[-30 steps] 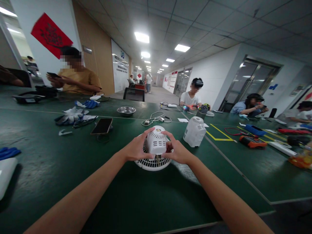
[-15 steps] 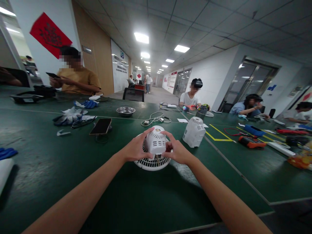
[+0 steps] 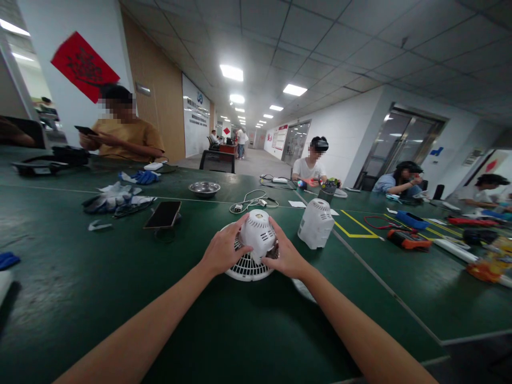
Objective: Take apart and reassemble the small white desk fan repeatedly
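Both hands grip a white slotted motor housing, in the middle of the head view. My left hand (image 3: 224, 249) holds the left side of the housing (image 3: 258, 233), thumb across its front. Against its right side is my right hand (image 3: 288, 253), fingers partly hidden behind it. Under the housing, a round white fan grille (image 3: 248, 271) lies on the green table (image 3: 184, 320). The join between housing and grille is hidden. A second white housing (image 3: 316, 224) stands upright to the right of my right hand.
Beyond the grille lie a coiled white cable (image 3: 253, 200) and a metal bowl (image 3: 204, 189). A phone (image 3: 163, 214) and gloves (image 3: 116, 198) are at left. Right are an orange meter (image 3: 408, 240) and red leads (image 3: 380, 222). Several people sit around the table.
The held housing has turned, its front slots now facing further right. Both hands have shifted with it and still grip it. The camera view has tilted slightly.
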`<state>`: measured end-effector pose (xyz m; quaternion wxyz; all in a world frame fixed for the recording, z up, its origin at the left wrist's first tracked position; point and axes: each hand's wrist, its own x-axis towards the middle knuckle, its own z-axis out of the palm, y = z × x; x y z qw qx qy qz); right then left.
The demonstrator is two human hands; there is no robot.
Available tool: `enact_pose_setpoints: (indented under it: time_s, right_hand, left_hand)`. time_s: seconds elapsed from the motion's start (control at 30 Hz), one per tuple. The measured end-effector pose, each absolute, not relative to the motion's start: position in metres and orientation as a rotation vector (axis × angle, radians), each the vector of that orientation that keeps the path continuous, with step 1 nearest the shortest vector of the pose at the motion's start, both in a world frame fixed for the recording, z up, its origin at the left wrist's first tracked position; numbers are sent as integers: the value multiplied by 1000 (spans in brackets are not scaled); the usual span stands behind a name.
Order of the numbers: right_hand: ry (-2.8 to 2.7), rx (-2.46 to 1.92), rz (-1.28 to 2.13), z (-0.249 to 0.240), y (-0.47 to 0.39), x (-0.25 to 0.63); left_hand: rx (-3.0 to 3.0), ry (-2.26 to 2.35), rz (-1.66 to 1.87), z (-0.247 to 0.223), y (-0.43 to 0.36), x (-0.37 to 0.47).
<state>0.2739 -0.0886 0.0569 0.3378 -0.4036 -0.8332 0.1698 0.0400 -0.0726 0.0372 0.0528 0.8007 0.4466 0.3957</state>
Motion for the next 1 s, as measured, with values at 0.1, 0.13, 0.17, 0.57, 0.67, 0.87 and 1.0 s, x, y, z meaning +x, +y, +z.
enact_pose_setpoints:
  time_s: [0.1,0.13,0.17,0.57,0.67,0.87,1.0]
  right_hand:
    - [-2114,-1072,380,51,-86,268]
    - [-2086,-1084,359,49,-85,266]
    - [-2059,-1095,340,47,-83,266]
    - [-1888,-1179,587,45,-72,284]
    - [-1685,-1105,776,47,-71,282]
    - [-1188,-889,1427,44,-79,265]
    - [-1148,-826,1741,33,-84,255]
  left_hand:
    - [2461,1296,1218,35,-71,37]
    - [2454,1297,1216,34,-69,34]
    - [2431,1323,1223,33,-67,31]
    - [1709,1496,1193,6,-32,-6]
    - [1642,1249,1473,12,-35,-6]
    - [1460,1066,1748,16,-33,1]
    - [1200,1022,1509,10,-33,6]
